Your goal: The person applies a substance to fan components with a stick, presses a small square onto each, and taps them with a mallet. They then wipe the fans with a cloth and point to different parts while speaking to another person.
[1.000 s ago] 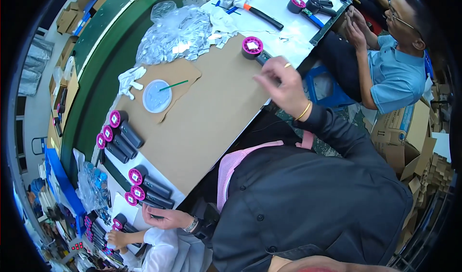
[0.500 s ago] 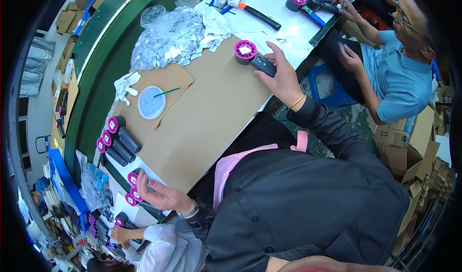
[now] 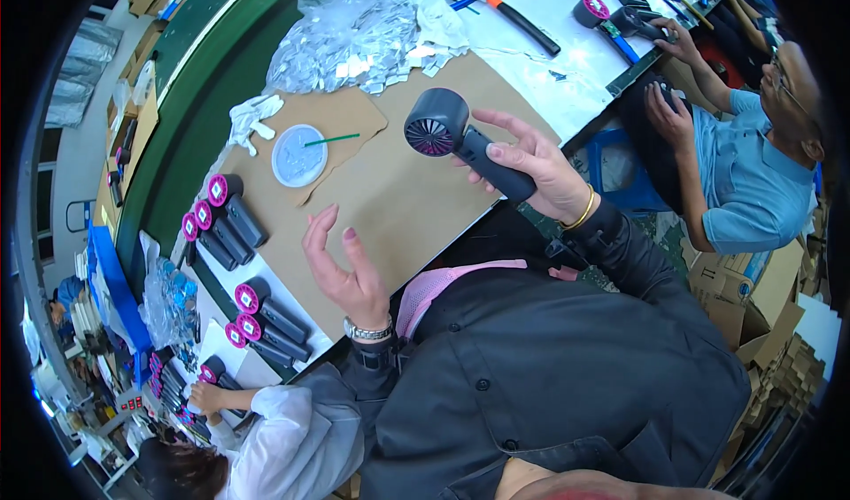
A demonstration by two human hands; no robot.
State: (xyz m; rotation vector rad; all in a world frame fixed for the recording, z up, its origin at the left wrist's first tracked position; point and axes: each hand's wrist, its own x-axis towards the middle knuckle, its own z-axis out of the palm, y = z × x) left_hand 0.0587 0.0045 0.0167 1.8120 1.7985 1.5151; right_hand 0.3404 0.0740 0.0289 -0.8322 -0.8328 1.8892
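A dark grey handheld fan (image 3: 438, 121) with a round head is held by its handle in my right hand (image 3: 540, 165), raised over the brown cardboard sheet (image 3: 425, 195). Its dark slotted grille faces down and left. My left hand (image 3: 350, 270) hovers over the sheet's near left part, fingers apart and holding nothing. On the sheet, a white tub (image 3: 299, 156) with a green stick (image 3: 332, 139) across its rim stands on a smaller cardboard piece (image 3: 359, 111). Several more fans with magenta faces, among them one fan (image 3: 247, 298), lie in two groups on the left.
At the far side lies a clear bag of small silvery pieces (image 3: 345, 44), with a white glove (image 3: 254, 119) left of it. An orange-and-black hammer (image 3: 522, 22) rests beyond. One co-worker in a blue shirt (image 3: 761, 173) sits right; another in white (image 3: 292, 429) works lower left.
My right hand has turned the fan over, so its magenta face no longer shows, and brought it nearer. My left hand has moved right and up, away from the fans on the left.
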